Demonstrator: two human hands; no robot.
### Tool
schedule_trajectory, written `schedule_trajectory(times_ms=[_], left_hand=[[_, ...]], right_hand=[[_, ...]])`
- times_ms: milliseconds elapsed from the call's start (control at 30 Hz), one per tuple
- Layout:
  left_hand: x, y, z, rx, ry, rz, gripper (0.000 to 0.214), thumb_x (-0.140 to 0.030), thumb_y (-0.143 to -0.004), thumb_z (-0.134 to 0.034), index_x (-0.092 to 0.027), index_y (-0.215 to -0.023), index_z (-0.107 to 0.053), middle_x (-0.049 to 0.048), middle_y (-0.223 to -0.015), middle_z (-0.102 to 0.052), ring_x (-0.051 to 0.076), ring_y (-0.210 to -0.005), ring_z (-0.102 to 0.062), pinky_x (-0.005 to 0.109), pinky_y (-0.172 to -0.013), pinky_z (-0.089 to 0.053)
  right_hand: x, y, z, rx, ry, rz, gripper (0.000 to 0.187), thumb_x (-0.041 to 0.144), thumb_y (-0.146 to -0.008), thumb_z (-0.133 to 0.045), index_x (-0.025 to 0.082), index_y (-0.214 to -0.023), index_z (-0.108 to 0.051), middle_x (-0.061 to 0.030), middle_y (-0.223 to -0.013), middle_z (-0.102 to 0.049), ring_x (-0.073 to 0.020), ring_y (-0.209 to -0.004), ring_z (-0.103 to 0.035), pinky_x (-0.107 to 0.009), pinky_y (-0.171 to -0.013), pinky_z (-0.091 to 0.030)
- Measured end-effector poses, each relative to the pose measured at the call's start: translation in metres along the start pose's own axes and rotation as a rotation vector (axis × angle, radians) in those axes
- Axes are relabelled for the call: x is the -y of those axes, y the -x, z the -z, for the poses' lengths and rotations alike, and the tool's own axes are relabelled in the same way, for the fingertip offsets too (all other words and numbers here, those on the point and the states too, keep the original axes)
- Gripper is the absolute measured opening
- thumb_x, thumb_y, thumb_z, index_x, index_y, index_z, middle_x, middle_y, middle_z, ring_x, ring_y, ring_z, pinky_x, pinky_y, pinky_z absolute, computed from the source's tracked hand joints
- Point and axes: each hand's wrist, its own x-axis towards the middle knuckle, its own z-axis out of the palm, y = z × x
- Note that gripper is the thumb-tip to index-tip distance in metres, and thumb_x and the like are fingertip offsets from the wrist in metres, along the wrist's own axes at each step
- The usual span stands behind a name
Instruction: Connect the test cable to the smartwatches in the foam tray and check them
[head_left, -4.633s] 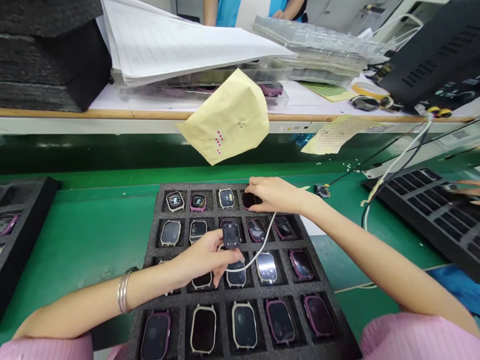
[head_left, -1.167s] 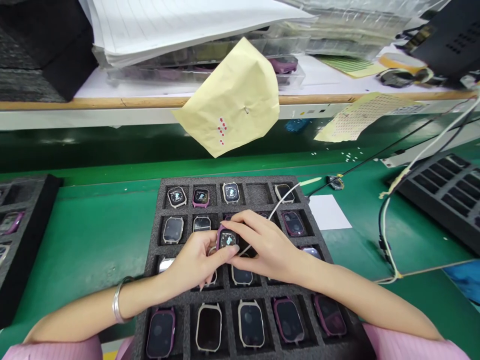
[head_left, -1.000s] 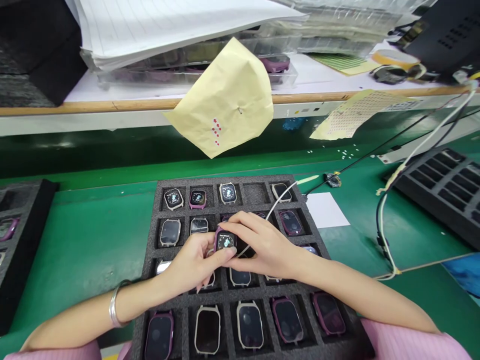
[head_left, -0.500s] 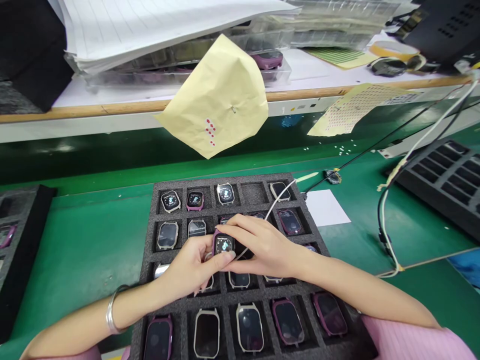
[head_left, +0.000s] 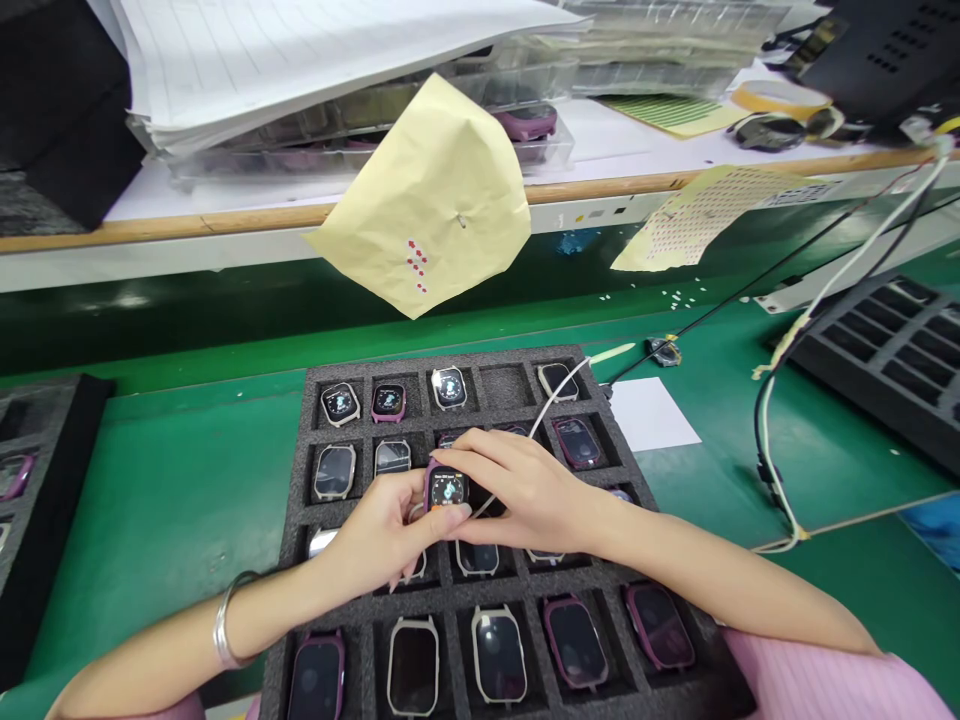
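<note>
Between my two hands, above the middle of a dark foam tray (head_left: 442,597), is a purple-framed smartwatch (head_left: 448,487) without straps, its screen lit with a dial. My left hand (head_left: 401,525) grips it from the left, thumb along its lower edge. The fingers of my right hand (head_left: 525,490) close over its top and right side. A white cable (head_left: 551,402) runs from the tray's upper right down to the right hand; its end is hidden. Other watch cases lie in the tray's compartments, among them a beige-framed watch (head_left: 500,655) and a purple-framed watch (head_left: 575,642). Several in the back row have lit screens.
More foam trays stand at the left (head_left: 45,480) and right (head_left: 885,350). A white paper (head_left: 652,414) lies beside the tray. Yellow sticker sheets (head_left: 442,200) hang from the shelf edge (head_left: 247,218). Cables (head_left: 765,430) loop down at the right.
Both hands keep the same hold on the watch. The lit screen now shows a small orange patch near its bottom. The view has shifted very slightly.
</note>
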Motion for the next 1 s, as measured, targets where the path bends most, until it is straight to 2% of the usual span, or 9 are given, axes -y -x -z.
schedule_trajectory(times_ms=[167, 267, 367, 433, 467, 567, 700, 800, 1000], left_hand=[[0.001, -0.002, 0.0, 0.007, 0.001, -0.007, 0.038, -0.053, -0.081, -0.064, -0.017, -0.083, -0.052, -0.0101, -0.041, -0.044, 0.006, -0.028, -0.035, 0.016, -0.029, -0.023], [0.0, -0.003, 0.001, -0.008, 0.016, -0.117, 0.04, -0.052, -0.076, -0.071, -0.015, -0.083, -0.057, -0.0048, -0.054, -0.054, 0.008, -0.04, -0.044, 0.018, -0.038, -0.032], [-0.001, -0.003, 0.001, 0.029, 0.027, -0.21, 0.043, -0.052, -0.07, -0.076, -0.013, -0.083, -0.062, 0.0036, -0.071, -0.065, 0.014, -0.063, -0.057, 0.022, -0.054, -0.043], [-0.001, -0.003, 0.001, 0.063, 0.025, -0.192, 0.041, -0.05, -0.074, -0.073, -0.013, -0.089, -0.065, 0.0061, -0.077, -0.068, 0.018, -0.072, -0.061, 0.025, -0.061, -0.047], [0.0, -0.003, 0.001, 0.071, 0.025, -0.181, 0.038, -0.047, -0.076, -0.072, -0.013, -0.092, -0.065, 0.0066, -0.079, -0.069, 0.018, -0.075, -0.061, 0.026, -0.064, -0.048], [-0.001, -0.002, -0.002, 0.093, 0.033, -0.16, 0.03, -0.039, -0.08, -0.07, -0.014, -0.096, -0.064, 0.0069, -0.083, -0.07, 0.018, -0.078, -0.062, 0.026, -0.067, -0.048], [-0.017, 0.003, -0.012, 0.184, 0.014, -0.035, 0.02, -0.033, -0.082, -0.065, -0.015, -0.091, -0.061, 0.0041, -0.085, -0.07, 0.008, -0.054, -0.053, 0.018, -0.047, -0.04], [-0.033, 0.005, -0.025, 0.279, -0.001, 0.045, 0.018, -0.03, -0.084, -0.061, -0.015, -0.094, -0.059, 0.0034, -0.09, -0.069, 0.003, -0.042, -0.041, 0.015, -0.036, -0.031], [-0.04, -0.021, -0.051, 0.369, -0.018, 0.009, 0.021, -0.032, -0.083, -0.061, -0.013, -0.091, -0.058, 0.0033, -0.087, -0.067, 0.002, -0.042, -0.042, 0.012, -0.034, -0.032]], right_hand=[[0.003, 0.0, -0.002, 0.007, -0.03, -0.023, 0.043, 0.04, -0.09, -0.062, 0.01, -0.12, -0.055, -0.0144, -0.1, -0.065, -0.0259, -0.087, -0.064, -0.04, -0.075, -0.055], [-0.001, -0.005, 0.009, 0.002, -0.166, -0.015, 0.043, 0.036, -0.087, -0.067, 0.011, -0.119, -0.056, -0.0133, -0.103, -0.063, -0.0238, -0.09, -0.062, -0.036, -0.076, -0.054], [-0.022, -0.01, 0.03, -0.108, -0.252, -0.059, 0.037, 0.034, -0.084, -0.07, 0.016, -0.115, -0.059, -0.009, -0.101, -0.061, -0.0222, -0.093, -0.06, -0.036, -0.081, -0.052], [-0.044, -0.01, 0.044, -0.211, -0.132, -0.172, 0.032, 0.032, -0.085, -0.07, 0.017, -0.112, -0.061, -0.008, -0.098, -0.061, -0.0232, -0.092, -0.059, -0.038, -0.083, -0.051], [-0.054, -0.009, 0.05, -0.198, -0.047, -0.238, 0.033, 0.034, -0.085, -0.07, 0.016, -0.112, -0.062, -0.009, -0.099, -0.06, -0.0242, -0.092, -0.059, -0.04, -0.084, -0.051], [-0.074, 0.0, 0.06, -0.012, 0.056, -0.3, 0.038, 0.036, -0.087, -0.066, 0.016, -0.12, -0.061, -0.0102, -0.1, -0.058, -0.0271, -0.092, -0.06, -0.043, -0.083, -0.052], [-0.073, 0.019, 0.069, 0.168, 0.199, -0.366, 0.05, 0.032, -0.093, -0.057, 0.016, -0.139, -0.046, -0.0138, -0.11, -0.053, -0.0281, -0.092, -0.06, -0.046, -0.085, -0.051], [-0.074, 0.033, 0.085, 0.271, 0.31, -0.466, 0.039, 0.026, -0.095, -0.052, 0.013, -0.132, -0.053, -0.0138, -0.104, -0.054, -0.0254, -0.08, -0.061, -0.044, -0.079, -0.052], [-0.091, 0.027, 0.112, 0.509, 0.314, -0.434, 0.04, 0.023, -0.089, -0.061, 0.014, -0.128, -0.058, -0.0095, -0.094, -0.063, -0.0214, -0.079, -0.064, -0.029, -0.069, -0.051]])
